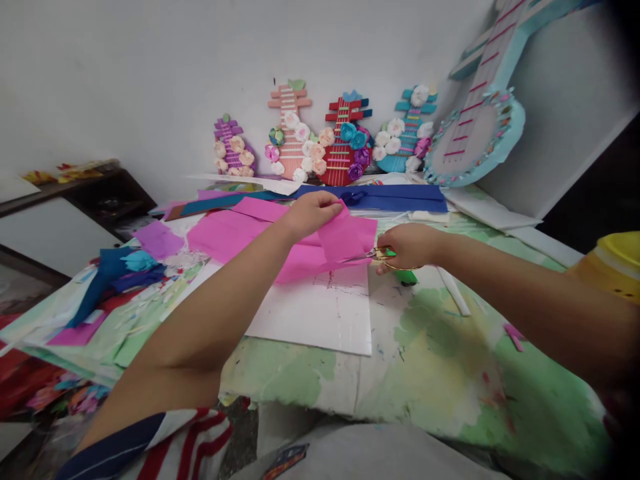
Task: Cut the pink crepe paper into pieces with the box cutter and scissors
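My left hand (316, 215) pinches the upper edge of a bright pink sheet of paper (345, 235), lifting part of it off the table. In my right hand (407, 245) is a pair of scissors (369, 255) with gold-coloured handles. Its blades point left and lie at the lower right edge of the pink sheet. More of the same pink paper (220, 235) spreads out to the left, partly behind my left forearm. Under it lies a white board (320, 320) with red marks. A green object (405, 277) sits just below my right hand.
Several decorated lute-shaped crafts with paper flowers, one a red lute (337, 157), lean on the wall. A large light-blue instrument (500, 143) stands at the right. Blue folded paper (400, 198) lies behind; paper scraps (150, 293) cover the left. A yellow container (615, 263) is far right.
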{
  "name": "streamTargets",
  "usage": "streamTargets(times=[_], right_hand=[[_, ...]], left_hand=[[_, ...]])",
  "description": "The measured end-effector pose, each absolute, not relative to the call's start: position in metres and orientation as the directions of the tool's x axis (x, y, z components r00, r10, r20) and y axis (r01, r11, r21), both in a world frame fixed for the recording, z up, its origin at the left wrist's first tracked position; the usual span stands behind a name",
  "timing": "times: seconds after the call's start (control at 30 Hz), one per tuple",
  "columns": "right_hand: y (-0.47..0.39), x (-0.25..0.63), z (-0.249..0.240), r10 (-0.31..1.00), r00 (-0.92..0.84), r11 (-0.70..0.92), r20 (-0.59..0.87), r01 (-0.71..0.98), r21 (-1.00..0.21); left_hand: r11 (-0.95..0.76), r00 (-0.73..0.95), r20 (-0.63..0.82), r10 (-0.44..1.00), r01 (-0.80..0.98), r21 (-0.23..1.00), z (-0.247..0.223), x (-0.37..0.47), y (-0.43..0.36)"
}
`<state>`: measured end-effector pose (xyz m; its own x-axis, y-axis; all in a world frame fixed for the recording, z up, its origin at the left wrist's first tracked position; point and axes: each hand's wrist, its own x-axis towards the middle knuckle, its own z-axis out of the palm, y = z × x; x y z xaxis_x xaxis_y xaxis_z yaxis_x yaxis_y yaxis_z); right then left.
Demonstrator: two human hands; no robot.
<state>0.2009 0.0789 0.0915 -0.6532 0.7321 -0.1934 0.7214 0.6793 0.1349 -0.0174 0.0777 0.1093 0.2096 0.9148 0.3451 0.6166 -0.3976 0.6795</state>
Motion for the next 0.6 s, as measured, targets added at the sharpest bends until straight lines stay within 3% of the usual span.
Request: streamTargets(times=[0.3, 0.6], right_hand=[[0.082, 0.192, 0.088, 0.677, -0.7, 0.72, -0.226, 0.694, 0.005], [0.083, 0.175, 0.079, 0.671, -0.718, 0.734, -0.182, 0.679, 0.029]], left_hand=[[-0.388, 0.216, 0.325, 0.921, 0.585, 0.712, 0.11, -0.013, 0.075], [-0.368, 0.202, 0.308, 0.93, 0.566, 0.738, 0.115, -0.008, 0.069]])
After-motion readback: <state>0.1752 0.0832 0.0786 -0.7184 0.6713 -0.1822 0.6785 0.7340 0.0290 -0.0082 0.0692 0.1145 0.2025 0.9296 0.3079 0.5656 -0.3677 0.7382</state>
